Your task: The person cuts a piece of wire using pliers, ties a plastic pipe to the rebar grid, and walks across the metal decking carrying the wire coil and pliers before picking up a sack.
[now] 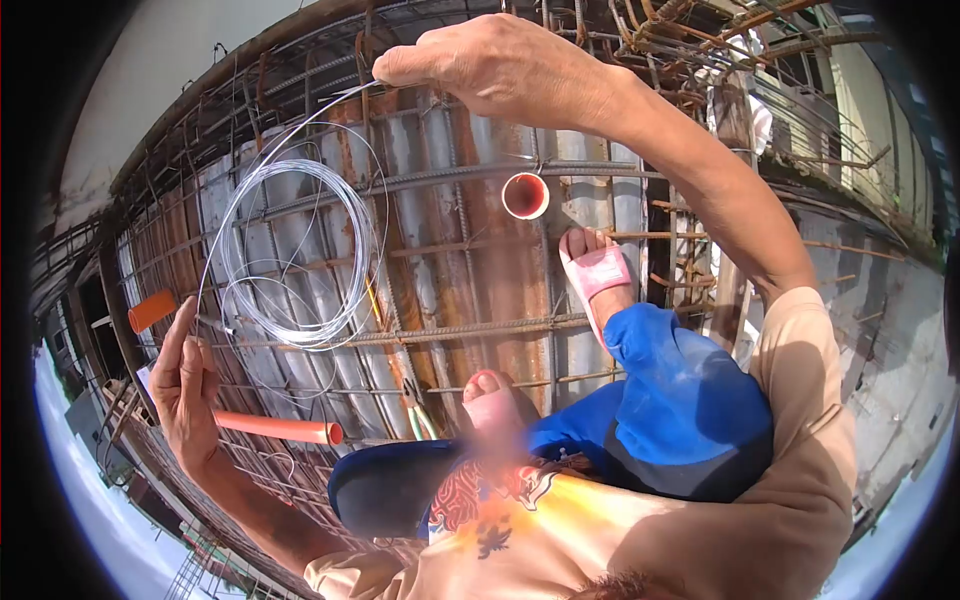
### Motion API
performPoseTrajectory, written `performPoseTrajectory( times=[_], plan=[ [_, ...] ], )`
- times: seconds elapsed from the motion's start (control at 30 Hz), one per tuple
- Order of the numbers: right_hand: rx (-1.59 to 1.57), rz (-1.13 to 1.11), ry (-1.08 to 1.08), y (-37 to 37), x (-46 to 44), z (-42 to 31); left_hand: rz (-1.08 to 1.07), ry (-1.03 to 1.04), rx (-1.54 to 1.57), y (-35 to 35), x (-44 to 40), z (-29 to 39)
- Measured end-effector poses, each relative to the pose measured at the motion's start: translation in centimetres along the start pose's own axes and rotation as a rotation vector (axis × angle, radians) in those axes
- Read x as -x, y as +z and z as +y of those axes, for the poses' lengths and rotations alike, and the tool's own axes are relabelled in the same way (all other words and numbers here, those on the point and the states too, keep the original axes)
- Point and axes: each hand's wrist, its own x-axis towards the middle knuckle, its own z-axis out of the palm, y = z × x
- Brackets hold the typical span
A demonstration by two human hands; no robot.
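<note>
My right hand [500,65], at the top, is closed with thumb and finger pinching a thin shiny metal wire [240,185]. From there the wire bows down to the fingertips of my left hand [187,395] at the left, which pinch its other part; the exact grip is partly hidden. Between and below both hands, a loose coil of the same wire [352,290] lies on the rebar grid. Pliers with green and pale handles [418,412] rest on the grid near my feet, apart from both hands.
Rebar [480,330] crosses corrugated metal sheets [500,290] beneath me. An orange pipe [280,428] lies by my left hand, a short orange piece [152,312] sits beyond it, and an open pipe end [525,196] faces up near my foot [597,268]. Tangled bars [690,45] stand at upper right.
</note>
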Motion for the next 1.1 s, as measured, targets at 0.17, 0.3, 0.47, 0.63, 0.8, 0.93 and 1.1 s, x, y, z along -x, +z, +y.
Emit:
performPoseTrajectory(
  times=[0.17, 0.3, 0.47, 0.63, 0.8, 0.93, 1.1],
  plan=[
    [-0.19, 0.117, -0.11, -2.7, -1.2, 3.1, -0.024, 0.192, -0.137, 7.4, -6.4, 6.8],
    [-0.3, 0.152, -0.089, -1.3, -0.2, 3.7, -0.009, 0.261, -0.188, 13.1, -8.3, 9.0],
    [-0.514, 0.042, 0.043, -0.1, 1.8, 4.6, 0.028, 0.143, -0.439, 15.2, -6.6, 10.2],
    [-0.281, 0.648, 0.044, -2.2, 0.9, 1.3, 0.226, 0.054, -0.39, 11.7, -3.8, 8.9],
    [-1.203, 0.201, -0.076, -8.3, 1.7, -5.8, 0.338, 0.01, -0.292, 6.9, -0.7, 4.9],
    [-1.583, 0.003, -0.173, -8.5, 2.2, -5.4, 0.379, -0.108, -0.307, 7.0, 0.4, 5.3],
    [-1.667, 0.275, 0.228, -5.5, 3.6, -1.8, 0.288, -0.116, -0.34, 8.5, 2.2, 6.6]
  ],
)
